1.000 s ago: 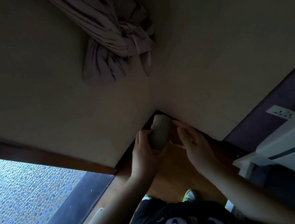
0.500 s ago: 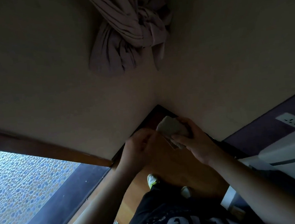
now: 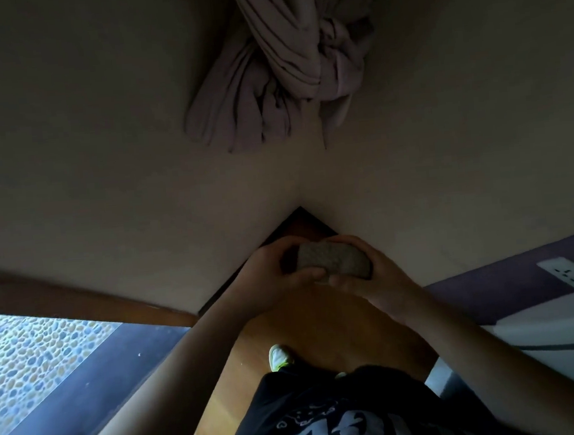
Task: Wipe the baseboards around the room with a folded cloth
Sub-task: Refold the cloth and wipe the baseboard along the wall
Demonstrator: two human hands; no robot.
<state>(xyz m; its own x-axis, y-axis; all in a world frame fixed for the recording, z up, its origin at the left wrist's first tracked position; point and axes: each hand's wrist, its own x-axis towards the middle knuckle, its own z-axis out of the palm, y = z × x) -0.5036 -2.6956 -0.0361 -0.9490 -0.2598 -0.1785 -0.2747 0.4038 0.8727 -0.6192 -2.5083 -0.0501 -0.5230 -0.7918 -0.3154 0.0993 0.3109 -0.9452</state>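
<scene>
Two hands meet on one grey, nubbly, folded cloth (image 3: pixel 334 263) in the single head view, holding it in the air just in front of the room corner. That corner, where two dark wooden baseboards (image 3: pixel 301 221) join in a point, serves as the landmark. The left hand (image 3: pixel 269 277) curls round the cloth's left end, its thumb laid along the lower edge; the right hand (image 3: pixel 376 275) wraps the right end, fingers (image 3: pixel 347 279) bent round the underside. Both grip the cloth, which spans from one palm to the other with its long axis running side to side, across the corner's opening.

As for the coming wipe, the baseboards lie beyond and below the cloth, away from the person, and neither hand looks clearly nearer to the corner. The cloth does not seem to touch the wood yet, though the dim light makes this hard to tell.

Below the corner spreads an orange-brown wooden floor (image 3: pixel 322 331), where a white and yellow-green shoe (image 3: pixel 280 357) stands. Above the corner hangs a knotted mauve curtain (image 3: pixel 283 56) against pale walls. Left of it lies a pebble-patterned surface (image 3: pixel 25 358); right of it a white wall socket (image 3: pixel 566 272) sits on a purple panel.
</scene>
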